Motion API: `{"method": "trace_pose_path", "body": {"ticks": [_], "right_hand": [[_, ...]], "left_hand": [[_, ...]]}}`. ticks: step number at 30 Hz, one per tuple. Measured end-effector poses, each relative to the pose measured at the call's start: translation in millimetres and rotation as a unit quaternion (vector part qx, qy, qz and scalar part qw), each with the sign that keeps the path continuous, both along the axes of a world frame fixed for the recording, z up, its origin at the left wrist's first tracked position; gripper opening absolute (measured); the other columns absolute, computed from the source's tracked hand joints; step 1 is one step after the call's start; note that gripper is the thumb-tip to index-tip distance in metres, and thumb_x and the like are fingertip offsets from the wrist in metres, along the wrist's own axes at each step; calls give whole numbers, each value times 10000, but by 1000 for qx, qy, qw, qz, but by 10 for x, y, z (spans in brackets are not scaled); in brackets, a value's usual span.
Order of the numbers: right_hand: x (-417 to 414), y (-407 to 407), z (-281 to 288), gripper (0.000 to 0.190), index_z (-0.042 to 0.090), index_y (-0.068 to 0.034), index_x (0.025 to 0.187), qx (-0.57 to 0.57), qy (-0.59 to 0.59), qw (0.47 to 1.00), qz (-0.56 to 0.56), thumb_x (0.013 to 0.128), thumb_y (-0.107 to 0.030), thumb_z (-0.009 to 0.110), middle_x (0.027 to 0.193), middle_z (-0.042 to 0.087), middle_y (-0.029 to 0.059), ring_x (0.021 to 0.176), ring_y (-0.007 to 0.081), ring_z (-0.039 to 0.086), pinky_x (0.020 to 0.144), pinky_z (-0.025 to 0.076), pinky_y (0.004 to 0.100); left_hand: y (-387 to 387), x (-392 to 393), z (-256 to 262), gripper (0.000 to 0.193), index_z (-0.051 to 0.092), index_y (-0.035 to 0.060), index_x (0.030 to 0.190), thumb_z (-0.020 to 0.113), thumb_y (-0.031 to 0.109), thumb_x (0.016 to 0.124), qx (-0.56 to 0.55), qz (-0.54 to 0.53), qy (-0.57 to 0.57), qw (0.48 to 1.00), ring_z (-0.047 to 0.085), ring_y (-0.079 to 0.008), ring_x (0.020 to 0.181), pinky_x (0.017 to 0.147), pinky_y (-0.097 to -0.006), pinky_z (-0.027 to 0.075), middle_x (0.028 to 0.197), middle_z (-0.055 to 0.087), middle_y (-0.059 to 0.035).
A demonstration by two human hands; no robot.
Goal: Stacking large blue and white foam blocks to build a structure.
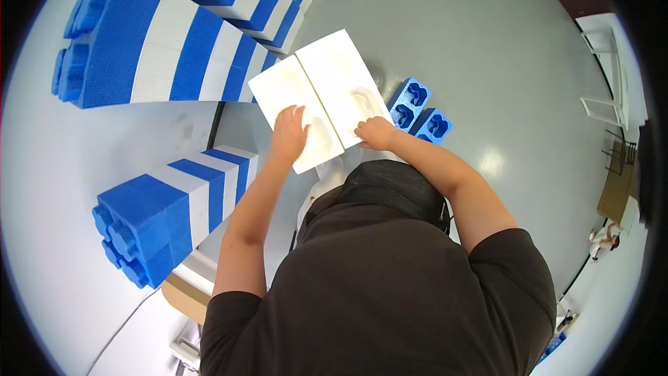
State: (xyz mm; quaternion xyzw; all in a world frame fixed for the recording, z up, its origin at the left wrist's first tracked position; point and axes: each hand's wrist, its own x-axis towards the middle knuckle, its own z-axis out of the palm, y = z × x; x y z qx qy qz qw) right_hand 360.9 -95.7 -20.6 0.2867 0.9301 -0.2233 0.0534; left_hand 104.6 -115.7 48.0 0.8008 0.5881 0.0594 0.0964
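Two white foam blocks lie side by side in front of me, a narrow gap between them. My left hand point(290, 135) is on the left white block point(279, 81), its fingers reaching down into the hollow nearest me. At the near right part of the right white block point(336, 65), my right hand point(376, 133) grips the edge, fingers curled at the hollow. Both blocks are tilted in view and brightly lit, so their hollows show faintly. Whether anything supports them from below is hidden.
A tall stack of blue and white blocks point(180, 44) rises at the left, a second stack point(201, 183) nearer me. Two blue hollowed blocks point(408, 103) sit on the grey floor point(485, 63) to the right. A cardboard box point(183, 296) is at lower left; a person point(604, 240) is far right.
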Motion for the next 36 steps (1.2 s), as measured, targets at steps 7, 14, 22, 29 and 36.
{"method": "trace_pose_path", "body": {"ticks": [7, 14, 22, 29, 36], "right_hand": [[-352, 101, 146, 327, 597, -75, 806, -49, -87, 995, 3, 705, -385, 628, 748, 613, 97, 708, 270, 599, 677, 442, 372], [-369, 95, 146, 322, 591, -79, 907, -115, -73, 990, -42, 731, -349, 608, 787, 636, 106, 755, 278, 616, 674, 476, 381], [-386, 110, 93, 259, 589, -105, 952, -97, -89, 989, -61, 748, -264, 565, 804, 639, 99, 776, 267, 621, 671, 477, 377], [-370, 69, 176, 288, 597, -99, 964, -118, -108, 985, -56, 758, -296, 554, 805, 638, 107, 765, 272, 619, 669, 476, 381], [-257, 165, 337, 482, 638, -42, 807, -179, 70, 974, -117, 744, -513, 560, 781, 618, 147, 752, 313, 592, 684, 467, 388]], "left_hand": [[-381, 288, -108, 402, 521, 35, 1049, 646, 230, 721, -327, 21, 110, 938, 571, -312, 890, 719, -401, 465, 949, 586, -151], [-399, 125, -388, 274, 564, 82, 993, 605, 142, 729, -304, -18, 57, 951, 592, -319, 821, 697, -422, 463, 830, 616, -168], [-301, 72, -190, 269, 573, 92, 969, 621, 196, 726, -303, -32, 49, 951, 580, -346, 810, 715, -438, 452, 813, 611, -180], [-265, 79, -77, 320, 586, 80, 1010, 636, 232, 733, -320, -37, 23, 946, 585, -342, 834, 741, -424, 455, 854, 622, -175], [254, -347, 151, 428, 548, 11, 1104, 662, 197, 736, -169, 55, -153, 972, 523, -305, 1038, 880, -363, 413, 1079, 567, -180]]}}
